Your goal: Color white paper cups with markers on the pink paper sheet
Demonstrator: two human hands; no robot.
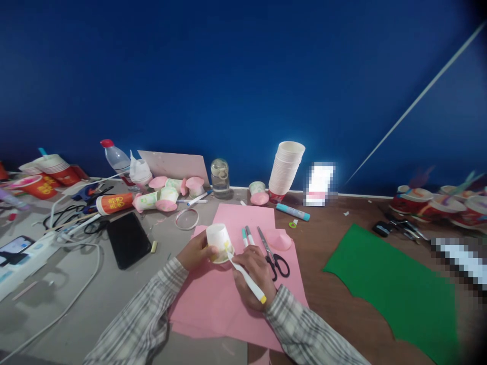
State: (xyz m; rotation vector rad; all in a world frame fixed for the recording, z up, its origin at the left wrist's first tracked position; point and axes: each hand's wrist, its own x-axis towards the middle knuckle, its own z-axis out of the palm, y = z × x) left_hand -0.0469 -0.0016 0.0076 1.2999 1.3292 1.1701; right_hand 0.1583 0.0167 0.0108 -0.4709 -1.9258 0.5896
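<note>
My left hand (195, 252) grips a white paper cup (217, 236) turned upside down, its rim facing the pink paper (216, 309). A small yellow mark shows on the cup's side. In my right hand (255, 276) is a white marker with a yellow end (249, 282), its tip at the cup near that mark. Just beyond the right hand lie two more markers (246, 235). Black-handled scissors (274, 256) rest beside them on the pink sheet, close to a cut pink piece (280, 240).
A tall stack of white cups (286, 167) leans at the back, near a glass jar (220, 178) and several decorated cups (167, 196). Green paper (395, 289) lies to the right. On the left are a black phone (128, 240), cables and a power strip (26, 261).
</note>
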